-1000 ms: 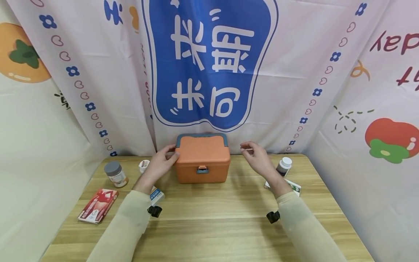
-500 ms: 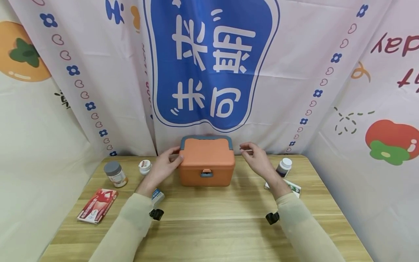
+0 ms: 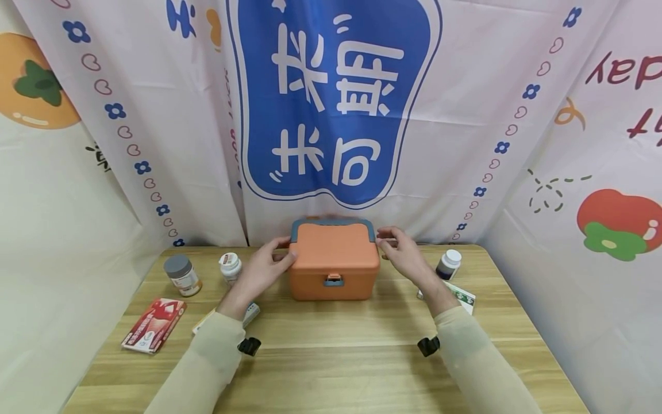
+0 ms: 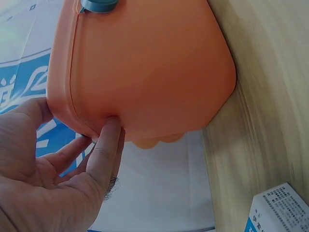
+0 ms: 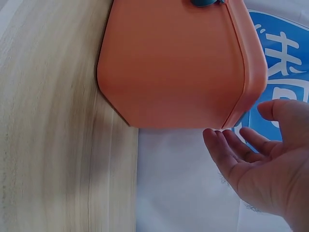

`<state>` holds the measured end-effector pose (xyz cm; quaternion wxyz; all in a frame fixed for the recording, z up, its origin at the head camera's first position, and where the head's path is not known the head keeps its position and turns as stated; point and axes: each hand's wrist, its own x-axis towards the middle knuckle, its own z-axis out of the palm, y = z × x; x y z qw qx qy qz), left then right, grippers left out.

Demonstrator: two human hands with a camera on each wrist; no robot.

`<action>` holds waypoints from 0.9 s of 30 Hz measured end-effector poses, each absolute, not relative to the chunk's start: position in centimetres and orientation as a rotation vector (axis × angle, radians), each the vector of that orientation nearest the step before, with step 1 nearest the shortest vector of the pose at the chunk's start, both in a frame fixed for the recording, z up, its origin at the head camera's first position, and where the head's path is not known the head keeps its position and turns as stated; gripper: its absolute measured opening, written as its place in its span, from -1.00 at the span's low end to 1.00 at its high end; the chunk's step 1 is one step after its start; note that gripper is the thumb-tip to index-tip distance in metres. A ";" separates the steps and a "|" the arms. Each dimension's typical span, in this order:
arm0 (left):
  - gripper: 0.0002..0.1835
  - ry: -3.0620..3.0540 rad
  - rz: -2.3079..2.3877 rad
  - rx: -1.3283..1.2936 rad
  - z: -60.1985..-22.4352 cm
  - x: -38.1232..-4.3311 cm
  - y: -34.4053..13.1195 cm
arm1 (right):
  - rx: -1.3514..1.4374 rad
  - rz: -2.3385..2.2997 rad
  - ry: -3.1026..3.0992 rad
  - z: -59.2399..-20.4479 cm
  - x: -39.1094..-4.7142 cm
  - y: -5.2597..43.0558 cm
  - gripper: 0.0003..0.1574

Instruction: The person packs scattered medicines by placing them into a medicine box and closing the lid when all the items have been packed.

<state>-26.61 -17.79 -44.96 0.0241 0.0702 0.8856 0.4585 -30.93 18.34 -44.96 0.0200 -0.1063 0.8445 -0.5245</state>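
While the left hand (image 3: 265, 269) touches one end of the orange latched box (image 3: 335, 256), fingers parted, the right hand (image 3: 405, 257) hangs by the other end, fingers apart; contact there I cannot tell. Outward from the left hand stand a white bottle (image 3: 230, 265) and grey-lidded jar (image 3: 183, 277); outward from the right, a dark-bodied bottle (image 3: 448, 264).

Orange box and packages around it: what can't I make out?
Orange box: contents hidden by its closed lid, head view.
Blue-and-white carton: middle behind the left sleeve, head view; cut off by the corner, left wrist view.
Green-and-white carton: partly behind the right wrist, head view.
Right hand: contact with the box unclear, outlines meet, right wrist view.
Grey-lidded jar: label print too small, head view.
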 end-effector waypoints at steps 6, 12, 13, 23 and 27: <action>-0.26 2.699 1.436 0.223 -45.0 -26.2 -17.2 | -0.313 -1.646 2.571 -45.3 -31.0 18.4 -0.33; -0.27 2.692 1.447 0.256 -45.0 -25.7 -16.9 | -0.304 -1.605 2.557 -45.4 -30.8 18.7 -0.29; -0.27 2.685 1.451 0.254 -45.0 -25.6 -16.8 | -0.304 -1.603 2.554 -45.4 -30.8 18.8 -0.28; -0.29 2.651 1.470 0.280 -44.8 -24.8 -16.7 | -0.287 -1.581 2.558 -45.3 -29.8 19.2 -0.29; -0.25 2.619 1.480 0.274 -45.0 -24.4 -16.8 | -0.284 -1.557 2.569 -45.2 -29.1 19.4 -0.29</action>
